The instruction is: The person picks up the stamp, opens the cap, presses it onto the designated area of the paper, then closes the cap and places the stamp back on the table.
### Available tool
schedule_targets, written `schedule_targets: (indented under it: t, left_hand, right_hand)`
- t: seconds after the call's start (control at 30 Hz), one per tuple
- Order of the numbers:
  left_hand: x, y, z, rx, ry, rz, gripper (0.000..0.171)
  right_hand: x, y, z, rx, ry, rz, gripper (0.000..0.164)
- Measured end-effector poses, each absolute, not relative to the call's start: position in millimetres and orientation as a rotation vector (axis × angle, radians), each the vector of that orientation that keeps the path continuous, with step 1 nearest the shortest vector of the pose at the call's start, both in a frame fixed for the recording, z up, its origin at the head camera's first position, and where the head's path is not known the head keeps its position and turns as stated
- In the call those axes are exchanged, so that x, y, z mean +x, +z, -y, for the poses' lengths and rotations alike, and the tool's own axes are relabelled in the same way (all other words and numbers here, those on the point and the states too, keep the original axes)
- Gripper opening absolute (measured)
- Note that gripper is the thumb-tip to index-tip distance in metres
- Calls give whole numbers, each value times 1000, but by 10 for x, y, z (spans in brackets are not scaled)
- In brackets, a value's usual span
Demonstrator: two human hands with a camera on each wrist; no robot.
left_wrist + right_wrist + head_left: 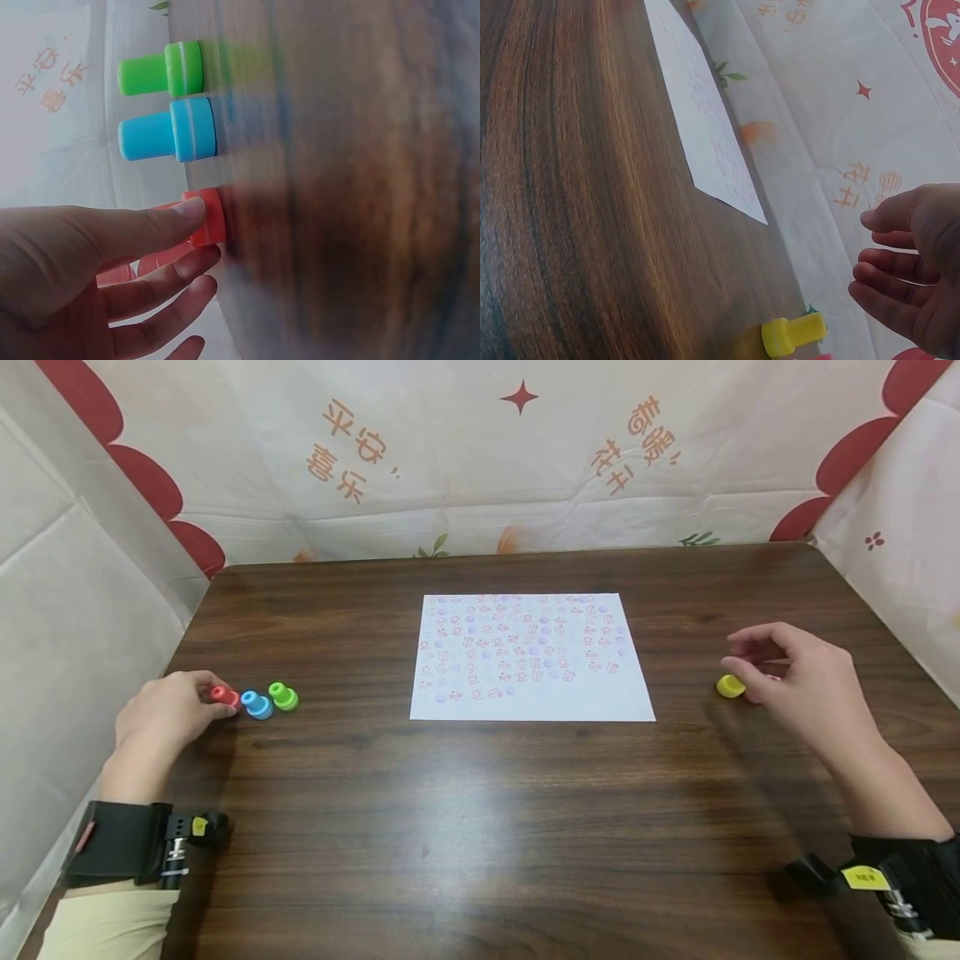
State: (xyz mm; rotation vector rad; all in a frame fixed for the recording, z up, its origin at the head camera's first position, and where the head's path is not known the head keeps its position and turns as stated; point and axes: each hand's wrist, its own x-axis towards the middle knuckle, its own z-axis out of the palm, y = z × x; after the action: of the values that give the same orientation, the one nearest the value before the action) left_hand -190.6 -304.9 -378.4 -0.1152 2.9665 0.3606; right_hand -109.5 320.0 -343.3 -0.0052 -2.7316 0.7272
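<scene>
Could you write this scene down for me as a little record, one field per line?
Left hand: pinches the red stamp
Beside that: blue stamp and green stamp, both upright
Right hand: loosely curved, holding nothing
Near that: yellow stamp, upright; pink thing, mostly hidden
Middle: paper with small red and purple marks
Surface: dark brown table
Backdrop: white cloth with printed designs

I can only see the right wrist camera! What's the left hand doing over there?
Observer: The left hand is pinching a red piece.
Operator: Ooh! What's right next to the red one?
Observer: A blue piece stands beside it on the table.
Operator: Are there any more on that side?
Observer: Yes, a green piece stands just past the blue one, so blue is in the middle.
</scene>
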Motion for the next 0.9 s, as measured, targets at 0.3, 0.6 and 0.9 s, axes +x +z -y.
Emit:
schedule_targets:
  t: [0.3, 0.6, 0.9]
  left_hand:
    - [-1930, -3771, 3040, -97, 345, -2950, 38]
    - [-1943, -3816, 3101, -98, 385, -2911, 44]
    - [-1917, -3820, 3126, -79, 416, -2917, 56]
  right_hand:
    - [-1054, -3439, -3251, -42, 686, 2755, 33]
    - [-1047, -3435, -3325, -86, 642, 2808, 34]
    - [-1053, -3482, -3364, -87, 614, 2881, 38]
